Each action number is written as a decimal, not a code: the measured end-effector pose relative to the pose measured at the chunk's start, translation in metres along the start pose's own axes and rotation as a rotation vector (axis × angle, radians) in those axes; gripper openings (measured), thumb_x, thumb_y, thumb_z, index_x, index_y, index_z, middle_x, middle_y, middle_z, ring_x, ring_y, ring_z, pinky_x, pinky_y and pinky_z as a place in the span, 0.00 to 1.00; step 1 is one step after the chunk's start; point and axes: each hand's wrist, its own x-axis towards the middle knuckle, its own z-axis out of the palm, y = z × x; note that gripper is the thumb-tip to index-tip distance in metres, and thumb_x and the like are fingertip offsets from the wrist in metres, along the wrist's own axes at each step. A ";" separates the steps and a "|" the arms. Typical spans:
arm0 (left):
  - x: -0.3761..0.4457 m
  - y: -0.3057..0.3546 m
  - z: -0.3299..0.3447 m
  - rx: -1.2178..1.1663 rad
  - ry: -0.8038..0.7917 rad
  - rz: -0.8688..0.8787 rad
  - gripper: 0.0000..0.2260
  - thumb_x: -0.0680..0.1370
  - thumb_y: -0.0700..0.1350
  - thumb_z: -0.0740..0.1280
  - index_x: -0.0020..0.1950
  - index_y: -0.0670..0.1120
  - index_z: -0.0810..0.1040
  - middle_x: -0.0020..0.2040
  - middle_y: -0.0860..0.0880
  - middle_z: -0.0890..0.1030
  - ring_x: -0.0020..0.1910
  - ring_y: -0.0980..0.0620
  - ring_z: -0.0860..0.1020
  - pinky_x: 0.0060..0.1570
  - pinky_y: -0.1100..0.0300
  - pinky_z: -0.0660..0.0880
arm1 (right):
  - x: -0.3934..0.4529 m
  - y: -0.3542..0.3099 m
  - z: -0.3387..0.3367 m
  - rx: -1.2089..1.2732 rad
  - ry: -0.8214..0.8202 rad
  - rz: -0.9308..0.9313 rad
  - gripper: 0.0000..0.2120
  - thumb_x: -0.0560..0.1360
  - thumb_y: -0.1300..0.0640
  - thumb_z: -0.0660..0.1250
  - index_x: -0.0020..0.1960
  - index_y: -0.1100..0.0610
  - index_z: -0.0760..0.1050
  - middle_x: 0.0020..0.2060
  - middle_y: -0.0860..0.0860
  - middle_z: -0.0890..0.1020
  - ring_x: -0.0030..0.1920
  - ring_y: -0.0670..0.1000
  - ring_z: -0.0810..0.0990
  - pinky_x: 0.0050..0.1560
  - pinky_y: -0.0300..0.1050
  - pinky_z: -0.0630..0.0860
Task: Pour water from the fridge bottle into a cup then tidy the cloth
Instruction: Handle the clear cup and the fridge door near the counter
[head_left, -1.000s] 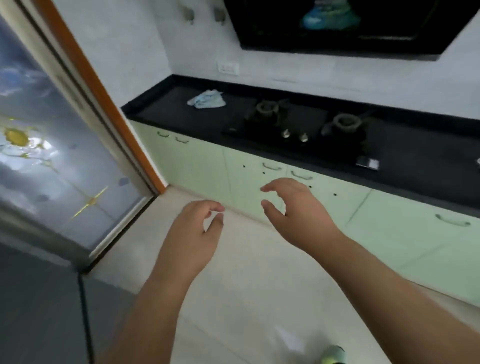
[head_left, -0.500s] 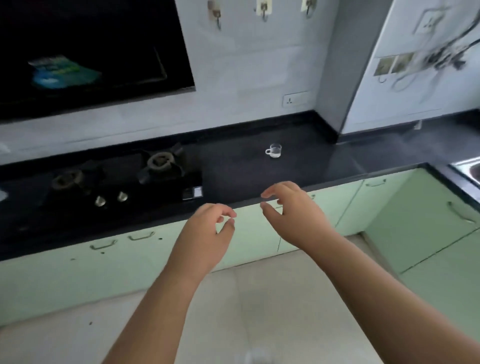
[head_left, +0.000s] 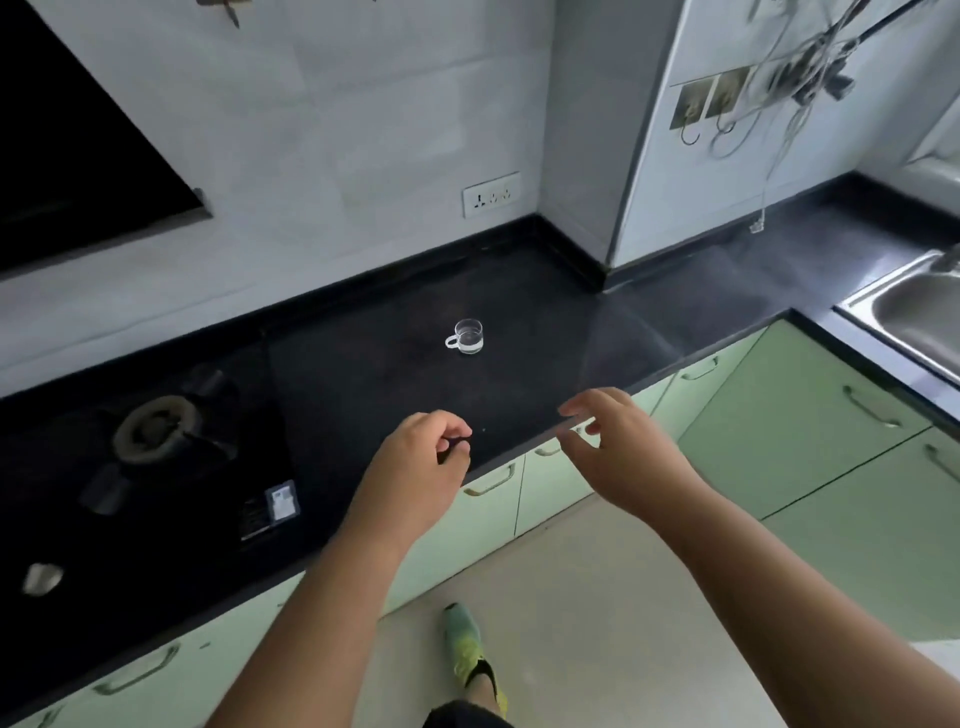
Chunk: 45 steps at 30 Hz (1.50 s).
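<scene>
1. Presently, I find both hands bare of any load. The left hand (head_left: 415, 467) has its fingers curled with thumb and forefinger nearly meeting; something dark sits at the fingertips, and I cannot tell whether it is a pinched item or only the counter behind. The right hand (head_left: 618, 452) is spread loosely, fingers apart, holding nothing.
2. Both hands hover over the front edge of the black polished stone counter (head_left: 374, 374), touching nothing I can confirm.
3. The small clear glass cup with a side handle (head_left: 466, 336) stands upright on that counter, beyond the hands and well apart from them. It is transparent on a dark glossy surface, so in my judgement a hasty reach could clip its rim and tip it.
4. No bottle, fridge or cloth is in view. The pour is not yet begun, I judge; fetching the bottle means turning away from the cup.
5. The black gas hob with a round burner (head_left: 156, 431) lies to the left; a stainless steel sink (head_left: 914, 317) to the right.
6. Risk: the cup is small, so a full bottle tipped fast would overshoot and flood the counter.
</scene>
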 end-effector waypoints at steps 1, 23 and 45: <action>0.024 -0.005 -0.001 0.009 -0.022 -0.003 0.07 0.82 0.45 0.67 0.57 0.55 0.81 0.54 0.59 0.78 0.54 0.62 0.78 0.53 0.64 0.74 | 0.018 -0.001 0.001 0.000 -0.005 0.014 0.13 0.83 0.46 0.65 0.66 0.46 0.77 0.66 0.45 0.76 0.55 0.47 0.80 0.55 0.40 0.76; 0.314 -0.109 0.090 -0.037 -0.244 -0.542 0.27 0.85 0.46 0.60 0.84 0.55 0.58 0.68 0.48 0.79 0.62 0.45 0.80 0.62 0.50 0.77 | 0.372 0.006 0.115 0.062 -0.408 0.025 0.43 0.77 0.47 0.74 0.84 0.55 0.56 0.81 0.54 0.64 0.78 0.56 0.68 0.72 0.50 0.70; 0.321 -0.087 0.101 0.008 -0.208 -0.381 0.09 0.86 0.48 0.60 0.65 0.51 0.74 0.50 0.52 0.83 0.49 0.53 0.82 0.55 0.51 0.81 | 0.363 0.037 0.114 0.237 -0.401 -0.069 0.32 0.71 0.55 0.80 0.69 0.50 0.67 0.64 0.47 0.78 0.60 0.47 0.81 0.59 0.46 0.82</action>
